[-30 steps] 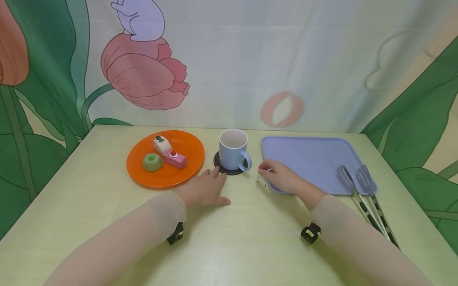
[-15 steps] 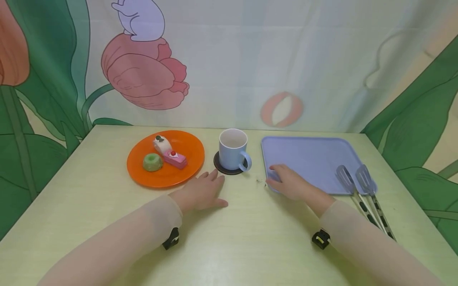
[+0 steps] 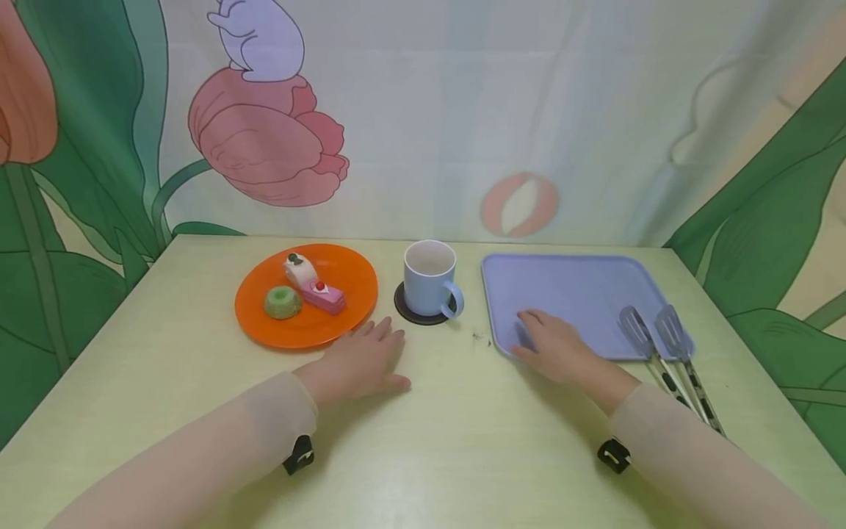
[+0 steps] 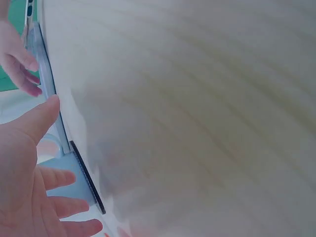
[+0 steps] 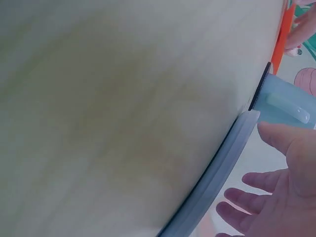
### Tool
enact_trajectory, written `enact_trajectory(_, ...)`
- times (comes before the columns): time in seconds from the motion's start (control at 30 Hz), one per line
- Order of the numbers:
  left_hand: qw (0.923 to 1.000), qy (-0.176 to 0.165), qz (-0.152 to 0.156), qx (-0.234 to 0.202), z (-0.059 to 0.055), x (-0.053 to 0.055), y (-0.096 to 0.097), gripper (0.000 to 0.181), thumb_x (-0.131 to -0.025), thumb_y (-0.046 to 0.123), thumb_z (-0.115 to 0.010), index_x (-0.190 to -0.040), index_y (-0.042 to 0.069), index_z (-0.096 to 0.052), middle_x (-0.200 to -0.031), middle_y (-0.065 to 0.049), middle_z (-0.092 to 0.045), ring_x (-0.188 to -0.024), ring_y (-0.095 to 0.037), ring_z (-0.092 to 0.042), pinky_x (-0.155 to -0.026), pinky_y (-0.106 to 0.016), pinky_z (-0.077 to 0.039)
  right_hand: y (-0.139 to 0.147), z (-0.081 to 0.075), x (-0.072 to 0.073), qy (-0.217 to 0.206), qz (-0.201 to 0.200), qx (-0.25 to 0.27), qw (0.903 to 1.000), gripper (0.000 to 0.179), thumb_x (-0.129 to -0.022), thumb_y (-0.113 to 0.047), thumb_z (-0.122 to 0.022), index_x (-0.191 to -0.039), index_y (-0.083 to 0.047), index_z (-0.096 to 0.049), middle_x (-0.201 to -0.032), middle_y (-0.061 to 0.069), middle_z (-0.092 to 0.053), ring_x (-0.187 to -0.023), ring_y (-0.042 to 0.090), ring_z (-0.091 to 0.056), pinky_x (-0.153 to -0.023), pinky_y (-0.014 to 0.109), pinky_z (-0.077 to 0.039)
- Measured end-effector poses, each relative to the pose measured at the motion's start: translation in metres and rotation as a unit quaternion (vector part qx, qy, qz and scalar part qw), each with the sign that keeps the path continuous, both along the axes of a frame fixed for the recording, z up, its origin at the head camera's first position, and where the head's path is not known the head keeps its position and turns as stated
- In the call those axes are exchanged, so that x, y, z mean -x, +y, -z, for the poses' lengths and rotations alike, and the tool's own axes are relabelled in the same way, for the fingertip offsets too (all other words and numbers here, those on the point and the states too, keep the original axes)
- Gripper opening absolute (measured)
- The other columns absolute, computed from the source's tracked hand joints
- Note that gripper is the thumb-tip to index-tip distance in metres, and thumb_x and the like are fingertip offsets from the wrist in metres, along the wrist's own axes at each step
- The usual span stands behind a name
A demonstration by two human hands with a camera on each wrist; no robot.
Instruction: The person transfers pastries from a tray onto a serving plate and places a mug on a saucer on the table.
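My left hand (image 3: 360, 364) has its fingers spread, below the gap between the orange plate (image 3: 264, 338) and the mug; it holds nothing. The light blue mug (image 3: 423, 286) stands upright on a black round coaster (image 3: 426, 319), its handle toward the lower right. Over the front left corner of the lavender tray (image 3: 581, 279) is my right hand (image 3: 555, 349), loosely extended and holding nothing. In the right wrist view, its fingers (image 5: 249, 200) are apart beside the tray's edge (image 5: 212, 182); contact cannot be told. The left wrist view shows the left palm (image 4: 17, 163) with nothing in it.
On the plate lie a green ring-shaped cake (image 3: 282, 302), a white cake piece (image 3: 300, 270) and a pink cake slice (image 3: 322, 296). Two slotted turners (image 3: 674, 342) lean on the tray's front right corner. Small dark marks (image 3: 480, 336) show left of the tray. A printed curtain (image 3: 410, 132) hangs behind.
My right hand has moved right from the small marks to over the tray's corner, its bunched fingers loosening. The left hand has drawn back slightly, down and left, away from the coaster.
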State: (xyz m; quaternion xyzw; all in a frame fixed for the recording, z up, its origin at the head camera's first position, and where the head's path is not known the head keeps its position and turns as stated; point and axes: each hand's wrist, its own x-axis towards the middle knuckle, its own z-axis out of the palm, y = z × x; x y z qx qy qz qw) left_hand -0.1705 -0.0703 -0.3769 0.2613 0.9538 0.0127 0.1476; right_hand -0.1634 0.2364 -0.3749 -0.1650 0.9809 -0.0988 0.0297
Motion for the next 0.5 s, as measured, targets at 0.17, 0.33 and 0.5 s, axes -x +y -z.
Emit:
enact_trajectory(0.17, 0.9999, 0.004, -0.013, -0.007, -0.003, -0.003, -0.010, 0.084, -0.081, 0.063, -0.055, -0.146, 0.014, -0.032, -0.151, -0.016, -0.022, -0.136, -0.038, -0.022, -0.104, -0.059, -0.023, 0.007, -0.001, -0.006, 0.011, 0.012, -0.028, 0.9995, 0.064, -0.092, -0.030, -0.057, -0.137, 0.009, -0.034, -0.137, 0.031, -0.036, -0.123, 0.048, -0.036, -0.100, 0.061, -0.027)
enact_trajectory(0.33, 0.9991, 0.005, -0.032, -0.027, -0.008, -0.009, -0.021, 0.083, -0.081, 0.061, -0.058, -0.145, 0.014, -0.034, -0.152, -0.017, -0.020, -0.137, -0.039, -0.020, -0.104, -0.060, -0.022, 0.012, -0.005, -0.011, 0.023, 0.015, -0.032, 0.9991, 0.064, -0.091, -0.029, -0.059, -0.136, 0.009, -0.034, -0.136, 0.032, -0.036, -0.123, 0.049, -0.035, -0.098, 0.063, -0.027)
enact_trajectory(0.5, 0.9983, 0.019, -0.037, -0.040, -0.010, -0.011, -0.031, 0.082, -0.081, 0.059, -0.059, -0.144, 0.012, -0.035, -0.152, -0.017, -0.019, -0.136, -0.039, -0.021, -0.104, -0.060, -0.022, 0.020, -0.007, -0.011, 0.027, 0.023, -0.039, 0.9986, 0.067, -0.091, -0.030, -0.059, -0.137, 0.009, -0.031, -0.137, 0.032, -0.034, -0.124, 0.050, -0.033, -0.098, 0.064, -0.025)
